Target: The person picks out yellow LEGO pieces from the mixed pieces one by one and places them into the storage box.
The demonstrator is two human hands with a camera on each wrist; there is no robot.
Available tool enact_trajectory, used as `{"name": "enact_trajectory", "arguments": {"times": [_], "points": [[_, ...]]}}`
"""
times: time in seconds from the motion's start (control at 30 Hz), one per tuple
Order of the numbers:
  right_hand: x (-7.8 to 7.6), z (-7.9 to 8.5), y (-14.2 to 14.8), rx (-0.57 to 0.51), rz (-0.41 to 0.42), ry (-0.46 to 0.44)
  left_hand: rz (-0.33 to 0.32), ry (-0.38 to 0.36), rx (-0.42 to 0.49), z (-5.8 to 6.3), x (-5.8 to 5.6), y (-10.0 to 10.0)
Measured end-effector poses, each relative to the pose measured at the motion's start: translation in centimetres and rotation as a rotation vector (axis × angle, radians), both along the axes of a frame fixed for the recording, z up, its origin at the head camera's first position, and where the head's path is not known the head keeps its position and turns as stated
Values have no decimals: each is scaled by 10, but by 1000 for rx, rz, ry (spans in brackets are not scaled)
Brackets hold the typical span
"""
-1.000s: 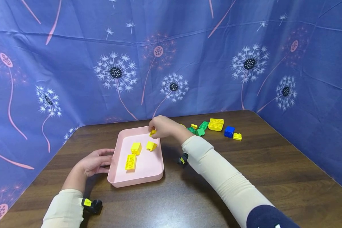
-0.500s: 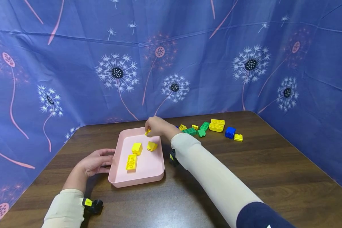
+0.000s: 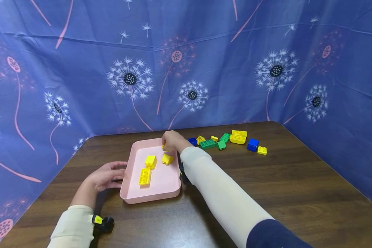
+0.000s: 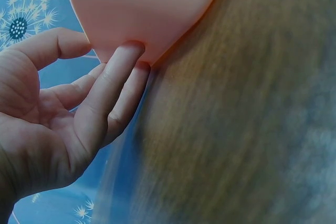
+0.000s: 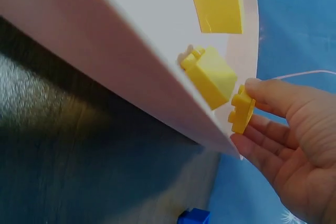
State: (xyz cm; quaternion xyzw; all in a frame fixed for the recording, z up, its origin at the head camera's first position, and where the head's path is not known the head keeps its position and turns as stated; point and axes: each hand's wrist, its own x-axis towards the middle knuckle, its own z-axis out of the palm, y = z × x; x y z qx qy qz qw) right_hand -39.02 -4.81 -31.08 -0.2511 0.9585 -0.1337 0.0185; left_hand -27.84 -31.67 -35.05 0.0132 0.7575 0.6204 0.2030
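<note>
Small yellow brick (image 5: 243, 110): right there, at the far right corner of the pink tray (image 3: 162, 182).
Right hand (image 5: 302, 142): pinching that brick, sloped yellow brick (image 5: 211, 78) just beside.
Pink tray: two more yellow bricks (image 3: 145, 176) lie inside.
Left hand (image 3: 105, 177): loose, fingers extended, touching the tray's left wall.
Bench (image 3: 297, 182): brown wood, with green bricks (image 3: 207, 144), blue and yellow ones, right of the tray.
</note>
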Motion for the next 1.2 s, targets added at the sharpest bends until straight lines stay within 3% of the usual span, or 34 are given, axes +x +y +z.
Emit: {"name": "enact_trajectory", "arguments": {"times": [0.43, 1.2], "points": [[6, 8, -5, -35, -34, -48, 23, -17, 2, 3, 1, 1], [11, 25, 21, -47, 94, -8, 4, -2, -6, 0, 2, 1]]}}
